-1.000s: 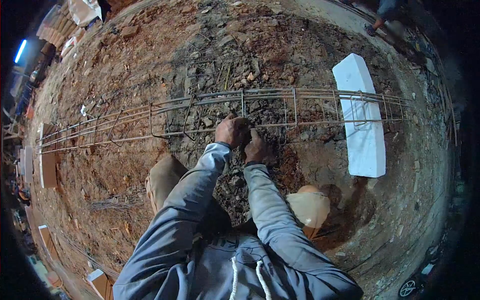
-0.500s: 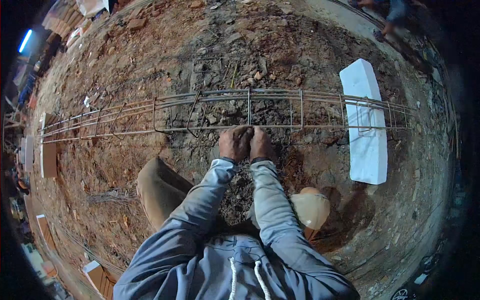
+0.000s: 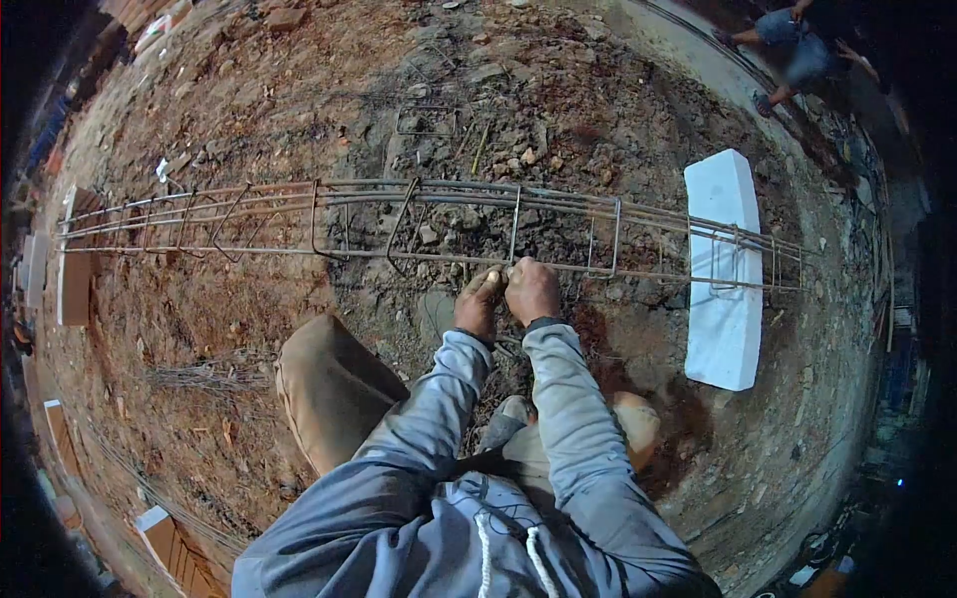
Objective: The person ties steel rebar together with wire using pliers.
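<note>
A long cage of thin steel bars with stirrups (image 3: 419, 196) runs across the view, raised at both ends. My left hand (image 3: 478, 302) and my right hand (image 3: 532, 291) are side by side at its near bar, close to the foot of one stirrup (image 3: 516, 224). The fingers of both hands are bent and pressed together at the bar. Whatever is between the fingertips is too small to make out. The cage's right end lies over a white block (image 3: 724, 329), its left end over a brown block (image 3: 75, 289).
A loose wire stirrup (image 3: 427, 121) lies on the rough soil beyond the cage. A bundle of thin wires (image 3: 204, 377) is at the left, with more blocks (image 3: 174, 548) at the lower left. Another person (image 3: 793, 50) is at the top right.
The view has tilted and shifted. My hands have moved slightly apart, and my left hand now sits a little lower than my right. More of the other person shows.
</note>
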{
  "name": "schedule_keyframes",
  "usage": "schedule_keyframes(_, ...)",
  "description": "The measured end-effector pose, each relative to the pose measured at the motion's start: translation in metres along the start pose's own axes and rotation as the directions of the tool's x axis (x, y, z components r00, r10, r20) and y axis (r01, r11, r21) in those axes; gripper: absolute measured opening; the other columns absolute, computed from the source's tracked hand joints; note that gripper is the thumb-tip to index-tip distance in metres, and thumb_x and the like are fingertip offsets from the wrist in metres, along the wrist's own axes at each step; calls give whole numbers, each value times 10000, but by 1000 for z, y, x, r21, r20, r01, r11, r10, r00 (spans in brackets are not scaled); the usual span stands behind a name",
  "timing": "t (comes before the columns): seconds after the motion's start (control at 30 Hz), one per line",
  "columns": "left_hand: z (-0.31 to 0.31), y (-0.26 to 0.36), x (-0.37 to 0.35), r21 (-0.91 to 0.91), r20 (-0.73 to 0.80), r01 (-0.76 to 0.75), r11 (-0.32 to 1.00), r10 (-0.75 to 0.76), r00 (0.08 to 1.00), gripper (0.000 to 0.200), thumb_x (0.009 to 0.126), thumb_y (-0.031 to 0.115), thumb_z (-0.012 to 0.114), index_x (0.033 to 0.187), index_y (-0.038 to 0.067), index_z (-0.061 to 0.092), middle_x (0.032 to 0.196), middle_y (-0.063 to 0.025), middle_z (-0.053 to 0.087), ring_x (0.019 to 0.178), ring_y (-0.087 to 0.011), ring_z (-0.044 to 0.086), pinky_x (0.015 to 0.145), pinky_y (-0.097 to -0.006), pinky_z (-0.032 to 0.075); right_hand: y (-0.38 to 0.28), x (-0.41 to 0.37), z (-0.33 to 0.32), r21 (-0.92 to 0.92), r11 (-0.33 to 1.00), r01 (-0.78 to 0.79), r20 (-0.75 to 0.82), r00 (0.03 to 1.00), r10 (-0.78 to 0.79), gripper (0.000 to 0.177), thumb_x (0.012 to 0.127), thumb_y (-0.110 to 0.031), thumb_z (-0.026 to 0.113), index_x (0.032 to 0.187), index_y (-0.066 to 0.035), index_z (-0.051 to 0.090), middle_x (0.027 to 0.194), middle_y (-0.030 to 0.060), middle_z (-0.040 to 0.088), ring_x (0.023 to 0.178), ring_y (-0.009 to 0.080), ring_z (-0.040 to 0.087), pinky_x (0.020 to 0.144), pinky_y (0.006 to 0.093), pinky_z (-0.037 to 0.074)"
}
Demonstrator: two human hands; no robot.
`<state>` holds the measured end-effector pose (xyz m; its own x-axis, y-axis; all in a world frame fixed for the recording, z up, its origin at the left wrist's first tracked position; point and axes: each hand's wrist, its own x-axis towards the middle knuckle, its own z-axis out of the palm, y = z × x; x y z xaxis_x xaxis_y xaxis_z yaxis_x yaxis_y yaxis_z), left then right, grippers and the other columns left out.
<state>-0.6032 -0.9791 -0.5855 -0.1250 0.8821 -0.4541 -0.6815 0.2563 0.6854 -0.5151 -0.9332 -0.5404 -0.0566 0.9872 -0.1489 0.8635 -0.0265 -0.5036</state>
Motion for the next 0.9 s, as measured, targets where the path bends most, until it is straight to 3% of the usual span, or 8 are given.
schedule_keyframes(0.23,4,-6,-1,104,-69,0,995,7,998,299,874,251,501,1023,7,587,920,-34,602,799,-119,521,725,-256,396,0,12,-6,-44,999,-20,65,998,22,240,779,-221,543,754,-1,635,802,236,597,793,384,582,700,448,461)
schedule_keyframes(0.47,-9,-26,21,-212,104,228,950,-211,972,238,861,232,508,965,40,603,857,-33,606,793,-132,545,726,-286,426,0,36,-12,-159,980,-120,269,950,160,280,717,-218,543,781,36,640,865,249,609,802,354,611,705,416,489)
schedule_keyframes(0.53,-6,-24,25,-319,169,233,919,-187,968,253,873,238,491,960,31,605,876,-37,610,804,-142,562,720,-292,437,-15,30,-31,73,929,-362,339,885,318,380,729,-328,567,616,31,622,617,210,592,616,332,600,612,403,456)
schedule_keyframes(0.57,-11,-28,31,-319,169,232,919,-186,968,253,873,238,491,960,31,605,876,-37,610,804,-142,562,720,-292,437,-5,33,-21,78,951,-298,285,921,265,411,742,-358,559,584,17,615,552,181,576,556,309,585,573,393,436)
schedule_keyframes(0.67,-33,-42,48,352,161,-130,927,76,984,201,744,163,612,926,79,605,900,-79,621,811,-200,581,706,-324,447,15,35,0,-39,999,-19,188,982,26,395,755,-350,540,599,3,623,586,173,592,590,308,595,587,410,436)
schedule_keyframes(0.77,-40,-43,65,850,381,-441,288,241,893,224,682,60,597,903,69,625,877,-114,632,826,-251,605,684,-336,464,21,38,10,-39,996,-86,175,980,91,370,779,-326,529,619,-9,630,629,166,606,633,312,604,617,432,442)
schedule_keyframes(0.87,-40,-43,73,822,421,-477,311,234,876,174,713,89,572,874,79,636,881,-129,626,819,-259,603,666,-341,467,23,43,12,-158,985,-64,287,952,108,410,784,-384,546,810,12,650,861,257,597,836,394,587,743,443,470)
schedule_keyframes(0.9,-41,-49,75,820,422,-478,313,232,876,174,713,89,572,874,79,636,881,-129,626,819,-259,603,666,-341,467,49,43,41,-258,956,142,70,989,-128,345,807,-283,513,643,-2,626,673,191,601,660,315,605,626,439,455)
